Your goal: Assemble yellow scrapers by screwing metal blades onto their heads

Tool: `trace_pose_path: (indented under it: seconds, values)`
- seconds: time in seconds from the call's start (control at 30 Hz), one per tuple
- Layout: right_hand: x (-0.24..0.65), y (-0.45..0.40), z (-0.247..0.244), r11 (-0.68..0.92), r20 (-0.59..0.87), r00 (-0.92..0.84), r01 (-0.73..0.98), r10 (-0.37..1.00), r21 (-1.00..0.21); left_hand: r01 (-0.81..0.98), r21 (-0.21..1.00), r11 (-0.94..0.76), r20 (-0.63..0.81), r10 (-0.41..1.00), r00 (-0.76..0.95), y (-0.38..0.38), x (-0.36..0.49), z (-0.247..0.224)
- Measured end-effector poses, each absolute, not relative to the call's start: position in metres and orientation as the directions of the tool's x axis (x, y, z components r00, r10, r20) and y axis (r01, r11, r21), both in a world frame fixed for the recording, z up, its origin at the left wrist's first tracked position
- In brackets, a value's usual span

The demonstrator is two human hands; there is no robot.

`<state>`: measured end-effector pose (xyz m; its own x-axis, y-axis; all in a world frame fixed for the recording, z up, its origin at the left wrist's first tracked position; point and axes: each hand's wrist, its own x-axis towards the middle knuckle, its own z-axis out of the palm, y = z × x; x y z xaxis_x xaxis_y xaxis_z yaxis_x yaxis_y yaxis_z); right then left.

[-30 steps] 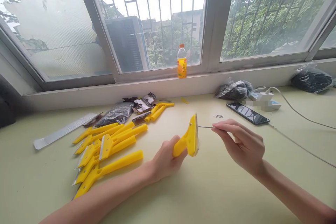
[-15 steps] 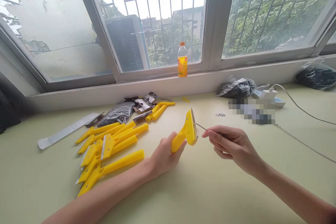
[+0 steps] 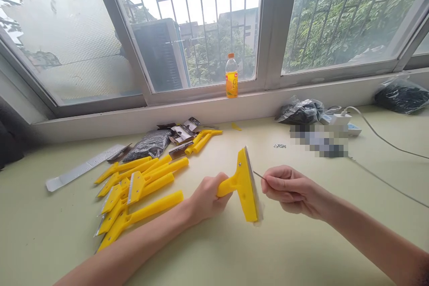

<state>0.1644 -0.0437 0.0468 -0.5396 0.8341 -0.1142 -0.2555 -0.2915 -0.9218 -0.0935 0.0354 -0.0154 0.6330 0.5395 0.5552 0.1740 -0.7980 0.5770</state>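
Observation:
A yellow scraper [image 3: 246, 187] is held up over the table by its handle, with my left hand [image 3: 209, 196] wrapped round it. Its broad head faces me, a screw shows near the top, and a pale blade edge lies along the right side. Between the thumb and fingers of my right hand [image 3: 291, 190] is a thin metal hex key [image 3: 258, 174], its tip pointing at the blade edge; whether it touches I cannot tell. Several more yellow scrapers [image 3: 154, 208] lie piled to the left of my left hand.
Behind the pile are a black plastic bag [image 3: 149, 145], small dark boxes [image 3: 183, 133] and yellow handles [image 3: 203, 143]. Small screws [image 3: 279, 146] lie beyond my right hand. A drink bottle [image 3: 231, 76] stands on the sill. A power strip [image 3: 353, 129] with cables is at right.
My left hand has turned the scraper so its broad face shows and its head reaches lower. The hex key and my right hand have shifted slightly right and down.

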Motion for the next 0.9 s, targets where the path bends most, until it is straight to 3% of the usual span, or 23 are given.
trace_pose_path:
  seconds: [0.23,0.33,0.47,0.6,0.67,0.73,0.83,0.9]
  values:
    - [0.166,-0.047,0.048,-0.359,-0.148,-0.654,-0.202,0.742,-0.911,0.073,0.434,-0.898,0.651,0.369,0.663,0.041,-0.097,-0.015]
    - [0.166,-0.048,0.046,-0.347,-0.127,-0.715,-0.169,0.687,-0.923,-0.046,0.292,-0.955,0.732,0.193,0.654,0.040,-0.094,-0.009]
    - [0.158,-0.052,0.045,-0.388,-0.165,-0.825,-0.071,0.540,-0.919,-0.133,0.067,-0.989,0.728,-0.043,0.684,0.035,-0.090,0.003]
    - [0.155,-0.052,0.044,-0.449,-0.223,-0.884,0.016,0.411,-0.893,-0.120,-0.041,-0.992,0.699,-0.114,0.706,0.034,-0.089,0.009]
    - [0.160,-0.050,0.045,-0.439,-0.215,-0.891,0.020,0.399,-0.898,-0.058,0.021,-0.998,0.713,-0.026,0.701,0.036,-0.090,0.007]
    - [0.165,-0.047,0.047,-0.405,-0.189,-0.869,-0.014,0.457,-0.914,0.040,0.195,-0.980,0.700,0.168,0.694,0.039,-0.091,0.003]
    - [0.168,-0.042,0.050,-0.296,-0.100,-0.693,-0.169,0.714,-0.940,0.225,0.532,-0.816,0.551,0.536,0.640,0.043,-0.091,-0.001]
    - [0.166,-0.038,0.048,-0.130,0.003,-0.459,-0.259,0.889,-0.957,0.313,0.666,-0.677,0.443,0.697,0.564,0.044,-0.089,-0.001]
